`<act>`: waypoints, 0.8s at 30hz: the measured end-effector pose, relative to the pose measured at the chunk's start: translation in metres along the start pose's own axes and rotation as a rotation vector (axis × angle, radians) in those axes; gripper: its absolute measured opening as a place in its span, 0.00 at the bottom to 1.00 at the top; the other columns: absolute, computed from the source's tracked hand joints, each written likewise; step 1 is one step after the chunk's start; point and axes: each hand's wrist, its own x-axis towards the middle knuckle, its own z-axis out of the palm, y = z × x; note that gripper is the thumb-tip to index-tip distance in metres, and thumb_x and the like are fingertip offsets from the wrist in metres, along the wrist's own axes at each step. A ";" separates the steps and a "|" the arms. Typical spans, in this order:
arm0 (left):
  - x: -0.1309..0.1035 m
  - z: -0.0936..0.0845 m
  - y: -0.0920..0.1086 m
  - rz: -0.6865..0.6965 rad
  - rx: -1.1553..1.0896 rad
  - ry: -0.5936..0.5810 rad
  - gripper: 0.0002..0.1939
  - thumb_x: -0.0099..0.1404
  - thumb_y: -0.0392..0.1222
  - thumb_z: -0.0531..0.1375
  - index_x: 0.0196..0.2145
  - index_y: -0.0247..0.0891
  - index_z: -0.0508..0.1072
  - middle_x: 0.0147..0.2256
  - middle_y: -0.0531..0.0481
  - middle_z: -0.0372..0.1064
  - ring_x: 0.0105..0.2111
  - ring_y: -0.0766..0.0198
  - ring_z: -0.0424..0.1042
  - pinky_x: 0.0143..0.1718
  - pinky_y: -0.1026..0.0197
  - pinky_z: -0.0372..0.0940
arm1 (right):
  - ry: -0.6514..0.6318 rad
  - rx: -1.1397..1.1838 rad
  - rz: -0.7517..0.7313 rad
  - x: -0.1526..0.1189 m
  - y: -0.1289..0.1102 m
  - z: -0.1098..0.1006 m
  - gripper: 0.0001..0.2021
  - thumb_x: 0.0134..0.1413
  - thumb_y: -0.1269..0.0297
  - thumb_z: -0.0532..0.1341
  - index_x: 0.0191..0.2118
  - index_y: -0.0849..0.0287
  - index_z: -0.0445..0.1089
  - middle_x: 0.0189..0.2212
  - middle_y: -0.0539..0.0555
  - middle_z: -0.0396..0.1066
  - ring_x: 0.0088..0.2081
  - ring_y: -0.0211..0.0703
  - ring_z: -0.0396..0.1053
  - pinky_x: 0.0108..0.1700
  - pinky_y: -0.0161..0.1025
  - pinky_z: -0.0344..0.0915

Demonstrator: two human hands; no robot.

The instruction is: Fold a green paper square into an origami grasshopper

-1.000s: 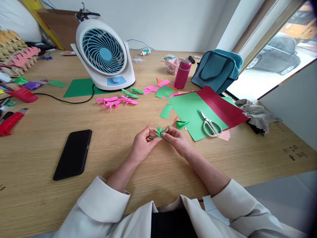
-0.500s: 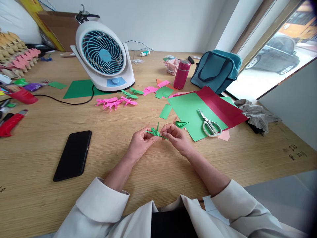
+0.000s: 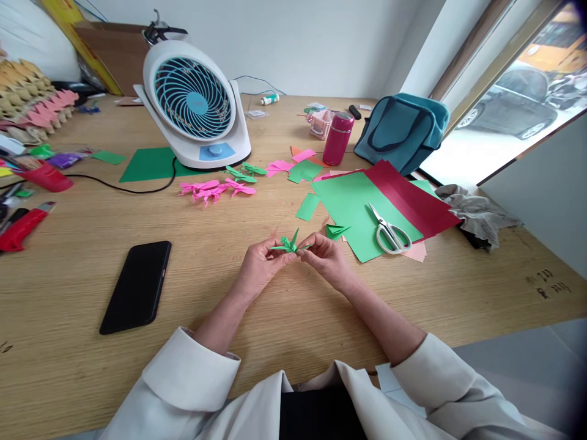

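A small folded green paper figure (image 3: 290,245) with thin pointed parts is held between both hands above the table. My left hand (image 3: 260,264) pinches its left side with thumb and fingers. On the other side, my right hand (image 3: 326,260) is closed on its right part, the fingertips of both hands nearly touching. Just right of my right hand lies another folded green paper piece (image 3: 335,230). A green paper rectangle (image 3: 307,206) rests beyond the hands. Several folded pink paper figures (image 3: 215,190) and green ones (image 3: 242,174) lie further back to the left.
White-handled scissors (image 3: 392,237) lie on a light green sheet (image 3: 348,208) over red sheets (image 3: 413,201). A black phone (image 3: 136,287) is at left. Behind stand a fan (image 3: 195,104), a pink bottle (image 3: 338,139) and a teal bag (image 3: 401,131).
My right hand's fingers have shifted slightly at the figure's right part. The figure's upright point now leans more to the right. The camera view has moved a little.
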 end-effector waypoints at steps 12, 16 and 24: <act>-0.001 0.000 -0.001 0.027 0.073 -0.045 0.13 0.55 0.48 0.69 0.32 0.36 0.75 0.30 0.51 0.76 0.30 0.65 0.74 0.34 0.65 0.67 | -0.088 -0.022 0.091 0.001 0.003 -0.004 0.18 0.44 0.48 0.71 0.29 0.58 0.70 0.24 0.48 0.67 0.26 0.36 0.61 0.30 0.37 0.56; -0.001 0.001 -0.001 0.036 0.090 0.002 0.13 0.53 0.48 0.70 0.30 0.36 0.74 0.27 0.53 0.73 0.27 0.67 0.71 0.31 0.66 0.65 | -0.015 -0.138 0.028 -0.001 0.011 0.000 0.17 0.50 0.48 0.68 0.30 0.57 0.67 0.23 0.47 0.65 0.25 0.36 0.59 0.29 0.36 0.53; -0.003 0.002 -0.004 0.046 0.022 0.001 0.13 0.55 0.48 0.69 0.30 0.36 0.74 0.28 0.54 0.73 0.29 0.68 0.70 0.33 0.67 0.64 | 0.016 -0.152 0.011 -0.007 0.011 0.005 0.18 0.52 0.47 0.66 0.32 0.58 0.66 0.24 0.48 0.67 0.27 0.37 0.62 0.30 0.36 0.57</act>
